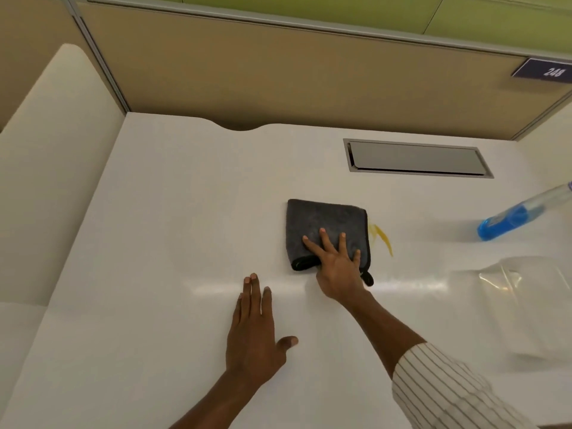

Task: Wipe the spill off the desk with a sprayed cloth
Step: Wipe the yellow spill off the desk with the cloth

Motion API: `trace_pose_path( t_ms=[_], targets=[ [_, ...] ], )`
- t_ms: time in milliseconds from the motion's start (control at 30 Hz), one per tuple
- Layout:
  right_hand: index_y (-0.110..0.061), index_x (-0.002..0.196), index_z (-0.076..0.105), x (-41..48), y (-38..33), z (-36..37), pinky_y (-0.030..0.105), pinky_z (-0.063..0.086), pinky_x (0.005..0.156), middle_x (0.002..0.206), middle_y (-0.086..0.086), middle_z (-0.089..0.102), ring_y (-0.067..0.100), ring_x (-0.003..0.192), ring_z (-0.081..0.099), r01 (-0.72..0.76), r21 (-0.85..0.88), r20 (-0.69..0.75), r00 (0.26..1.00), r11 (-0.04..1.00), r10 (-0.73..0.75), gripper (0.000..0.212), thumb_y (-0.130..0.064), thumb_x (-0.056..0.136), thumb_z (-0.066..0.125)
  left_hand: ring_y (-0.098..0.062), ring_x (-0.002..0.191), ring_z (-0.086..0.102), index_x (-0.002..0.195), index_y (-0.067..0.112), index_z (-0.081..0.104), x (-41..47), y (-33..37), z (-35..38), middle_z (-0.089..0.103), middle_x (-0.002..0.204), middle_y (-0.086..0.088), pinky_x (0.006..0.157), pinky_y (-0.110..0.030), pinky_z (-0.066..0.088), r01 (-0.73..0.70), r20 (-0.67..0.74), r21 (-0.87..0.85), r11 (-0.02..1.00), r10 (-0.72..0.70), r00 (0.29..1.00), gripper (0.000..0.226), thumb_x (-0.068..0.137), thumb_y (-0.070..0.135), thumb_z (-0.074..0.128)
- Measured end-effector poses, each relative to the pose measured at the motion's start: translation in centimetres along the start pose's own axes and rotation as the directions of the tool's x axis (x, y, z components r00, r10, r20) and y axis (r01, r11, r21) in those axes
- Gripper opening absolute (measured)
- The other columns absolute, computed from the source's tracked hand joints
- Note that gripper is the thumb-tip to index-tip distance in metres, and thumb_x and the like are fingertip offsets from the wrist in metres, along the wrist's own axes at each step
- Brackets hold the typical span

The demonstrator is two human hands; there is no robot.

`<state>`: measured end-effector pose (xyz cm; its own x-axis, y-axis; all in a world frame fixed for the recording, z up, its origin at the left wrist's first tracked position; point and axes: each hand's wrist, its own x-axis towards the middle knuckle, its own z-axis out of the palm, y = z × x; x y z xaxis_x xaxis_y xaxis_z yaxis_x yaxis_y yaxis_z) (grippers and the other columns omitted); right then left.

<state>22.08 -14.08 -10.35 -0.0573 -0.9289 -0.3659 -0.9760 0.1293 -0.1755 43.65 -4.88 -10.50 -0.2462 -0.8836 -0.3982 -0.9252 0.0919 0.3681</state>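
Folded dark-grey microfibre cloth [325, 226] — pinned flat under right hand [335, 261], fingers spread, gripping nothing. Thin yellow spill streak [382, 238] — just right of cloth, running diagonally on white bench [154, 243].

**Legible markings at the desk**

One marking can be read: the number "248" in slanted white numerals on a dark nameplate [543, 71]. The plate is fixed near the top right corner of the tan partition panel [278, 75], just under the panel's grey top rail. The spray bottle [520, 213], below the nameplate, shows no readable label.
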Motion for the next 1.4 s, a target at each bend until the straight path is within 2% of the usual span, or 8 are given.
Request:
trace_pose_path(
  t_ms=[167,333,433,633,900,1000,1200,1400],
  targets=[
    [-0.050,0.162,0.002,-0.7,0.3,0.6,0.079,0.003,0.120,0.176,-0.002,-0.010,0.046,0.158,-0.017,-0.063,-0.001,-0.046,0.997,0.998,0.063,0.076,-0.022,0.104,0.043,-0.029,0.161,-0.035,0.171,0.010,-0.008,0.4,1.6,-0.3,-0.042,0.170,-0.013,0.133,-0.038,-0.011,0.059,0.035,0.004,0.998,-0.059,0.998,0.121,0.096,0.063,0.070],
    [-0.051,0.162,-0.003,-7.8,1.6,4.0,0.075,-0.001,0.123,0.175,-0.005,-0.016,0.043,0.158,-0.021,0.042,-0.023,-0.072,0.996,0.999,-0.044,0.086,-0.017,0.096,0.040,-0.032,0.162,-0.030,0.170,0.005,-0.005,0.9,3.1,-0.2,-0.037,0.172,-0.017,0.138,-0.044,-0.003,0.136,0.047,-0.002,0.991,-0.136,0.990,0.122,0.094,0.049,0.080],
    [-0.056,0.160,-0.004,-10.7,5.0,4.9,0.071,-0.001,0.125,0.174,-0.012,-0.016,0.037,0.158,-0.023,0.023,-0.022,-0.078,0.997,0.999,-0.025,0.087,-0.016,0.092,0.033,-0.034,0.160,-0.035,0.169,0.005,-0.013,0.6,3.8,0.1,-0.043,0.168,-0.019,0.137,-0.042,-0.008,0.128,0.064,0.004,0.992,-0.128,0.990,0.124,0.096,0.058,0.073],
    [-0.050,0.162,0.010,-6.8,8.3,3.6,0.079,0.004,0.120,0.176,-0.002,0.003,0.045,0.160,-0.008,-0.119,0.034,-0.170,0.978,0.992,0.123,0.085,-0.016,0.098,0.054,-0.035,0.158,-0.039,0.168,0.005,-0.017,-0.9,6.3,1.8,-0.047,0.166,-0.019,0.137,-0.044,-0.010,0.078,0.083,0.020,0.997,-0.080,0.993,0.126,0.096,0.067,0.066],
    [-0.051,0.162,0.003,-11.0,10.3,5.5,0.071,0.000,0.125,0.176,-0.006,-0.003,0.037,0.161,-0.015,0.117,-0.020,-0.189,0.975,0.993,-0.119,0.096,-0.008,0.090,0.051,-0.035,0.160,-0.035,0.167,0.003,-0.021,-1.1,7.8,2.6,-0.046,0.166,-0.021,0.138,-0.044,-0.006,0.122,0.077,0.052,0.991,-0.126,0.989,0.134,0.092,0.070,0.068],
    [-0.055,0.160,0.004,-13.5,12.8,5.5,0.068,-0.001,0.126,0.175,-0.013,-0.005,0.032,0.161,-0.016,0.047,0.033,-0.181,0.983,0.998,-0.041,0.102,-0.004,0.087,0.052,-0.036,0.160,-0.034,0.168,0.002,-0.017,-1.0,7.9,2.6,-0.044,0.167,-0.022,0.138,-0.044,-0.006,0.128,0.079,0.064,0.990,-0.133,0.988,0.134,0.091,0.069,0.070],
    [-0.048,0.163,0.015,-7.5,15.5,2.1,0.081,0.007,0.118,0.177,-0.002,0.002,0.043,0.160,-0.008,-0.247,0.100,-0.142,0.955,0.964,0.260,0.084,-0.009,0.097,0.051,-0.037,0.162,-0.032,0.169,0.001,-0.010,-1.0,8.3,2.6,-0.037,0.170,-0.024,0.139,-0.046,-0.002,0.133,0.052,0.065,0.989,-0.137,0.989,0.134,0.089,0.068,0.074],
    [-0.049,0.162,0.009,-2.2,13.4,0.4,0.082,0.003,0.117,0.177,0.000,-0.004,0.047,0.158,-0.013,-0.115,0.018,-0.096,0.989,0.993,0.116,0.078,-0.019,0.102,0.049,-0.034,0.162,-0.032,0.169,0.003,-0.011,-1.0,8.2,2.7,-0.037,0.171,-0.021,0.138,-0.045,-0.002,0.143,0.047,0.048,0.989,-0.145,0.988,0.134,0.088,0.066,0.077]
  ],
)
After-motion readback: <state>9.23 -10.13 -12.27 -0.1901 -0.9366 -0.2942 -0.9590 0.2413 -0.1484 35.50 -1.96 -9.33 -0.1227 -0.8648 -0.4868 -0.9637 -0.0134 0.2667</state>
